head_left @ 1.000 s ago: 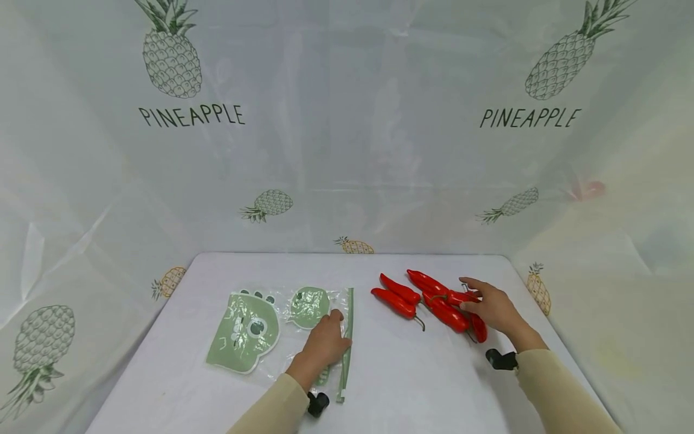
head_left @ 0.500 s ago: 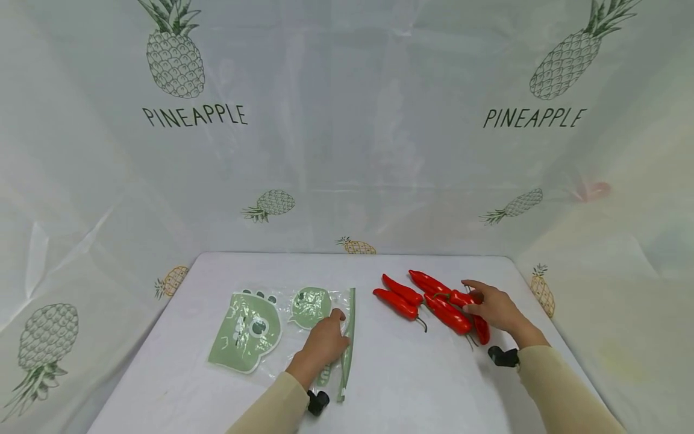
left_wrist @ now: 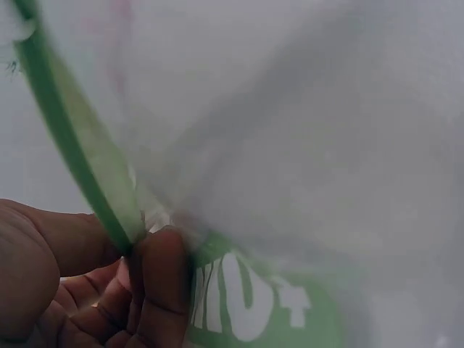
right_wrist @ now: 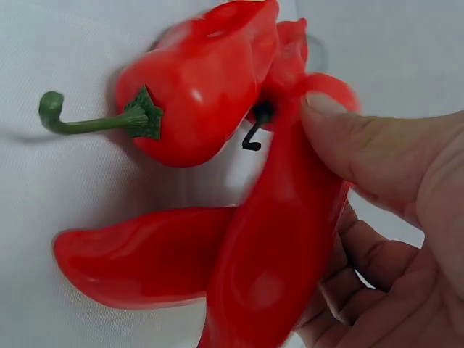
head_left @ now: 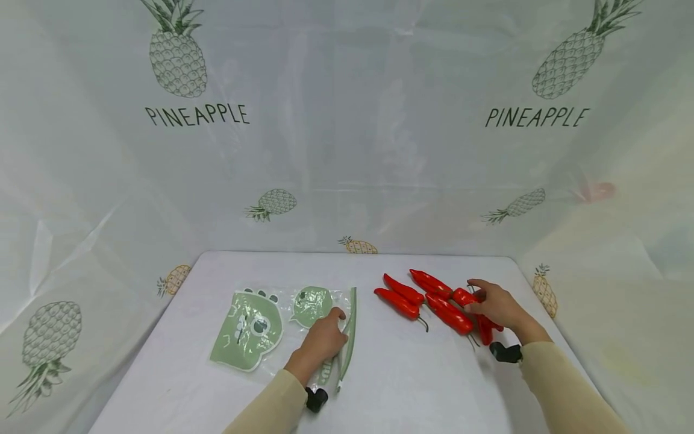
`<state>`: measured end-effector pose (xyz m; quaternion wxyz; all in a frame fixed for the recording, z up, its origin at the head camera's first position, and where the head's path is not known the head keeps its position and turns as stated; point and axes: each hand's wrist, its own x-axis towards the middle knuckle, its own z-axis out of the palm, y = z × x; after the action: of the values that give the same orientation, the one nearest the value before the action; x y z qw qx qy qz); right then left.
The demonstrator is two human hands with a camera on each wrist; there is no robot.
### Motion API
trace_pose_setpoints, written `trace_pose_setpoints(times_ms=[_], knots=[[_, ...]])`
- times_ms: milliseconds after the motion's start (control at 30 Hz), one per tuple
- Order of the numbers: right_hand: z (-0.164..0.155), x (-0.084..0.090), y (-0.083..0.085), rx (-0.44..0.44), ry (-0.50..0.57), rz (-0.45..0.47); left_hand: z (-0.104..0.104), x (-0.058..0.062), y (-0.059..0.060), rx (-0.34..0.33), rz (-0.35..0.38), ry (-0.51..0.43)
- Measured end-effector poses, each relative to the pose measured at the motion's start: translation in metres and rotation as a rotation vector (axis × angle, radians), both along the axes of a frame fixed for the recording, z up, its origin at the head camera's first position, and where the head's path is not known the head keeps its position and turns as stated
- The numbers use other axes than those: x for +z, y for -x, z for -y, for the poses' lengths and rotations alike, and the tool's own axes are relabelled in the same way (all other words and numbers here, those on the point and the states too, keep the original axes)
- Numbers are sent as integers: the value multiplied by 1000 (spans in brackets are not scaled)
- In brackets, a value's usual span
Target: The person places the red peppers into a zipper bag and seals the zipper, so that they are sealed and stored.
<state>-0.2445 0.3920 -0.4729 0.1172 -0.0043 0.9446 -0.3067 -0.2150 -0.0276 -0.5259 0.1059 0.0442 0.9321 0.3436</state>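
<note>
A clear zip bag (head_left: 271, 322) printed with green dinosaur shapes lies flat on the white table (head_left: 390, 380). Its green zip strip (head_left: 349, 328) runs down the right edge. My left hand (head_left: 332, 325) pinches the bag beside that strip; the left wrist view shows the thumb (left_wrist: 163, 283) pressed on the plastic next to the zip strip (left_wrist: 80, 159). To the right lie several red chili peppers (head_left: 401, 303). My right hand (head_left: 484, 302) grips one long red pepper (right_wrist: 283, 239), thumb (right_wrist: 362, 152) on top. Two more peppers (right_wrist: 196, 101) lie against it.
Translucent sheeting printed with pineapples (head_left: 179, 57) walls the table at the back and both sides. The table's right edge (head_left: 547, 337) runs close to my right forearm. A black wrist camera mount (head_left: 316, 399) sits near the front edge.
My right hand's fingers have closed round one pepper and drawn it slightly toward me. My left hand stays on the bag, whose zip edge now bows a little.
</note>
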Motion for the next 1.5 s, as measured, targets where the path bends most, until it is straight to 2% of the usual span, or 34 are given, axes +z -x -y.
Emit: trace_pose_setpoints(times_ms=[300,600,667,833,900,1100,1500], knots=[[4,2,-2,24,-44,-8,6,-3,1,-6,-10,-76],[3,-2,0,17,-30,-5,16,-9,4,-29,-92,-170],[4,-1,0,8,-21,-4,20,-11,5,-25,-64,-228],[4,3,-2,8,-17,-40,28,-13,5,23,59,-459],[4,4,-3,4,-15,-54,29,-13,5,41,70,-516],[5,7,-8,-25,2,-87,32,-4,0,78,29,-576],[17,11,-14,-124,73,-157,36,11,-7,138,51,-724]])
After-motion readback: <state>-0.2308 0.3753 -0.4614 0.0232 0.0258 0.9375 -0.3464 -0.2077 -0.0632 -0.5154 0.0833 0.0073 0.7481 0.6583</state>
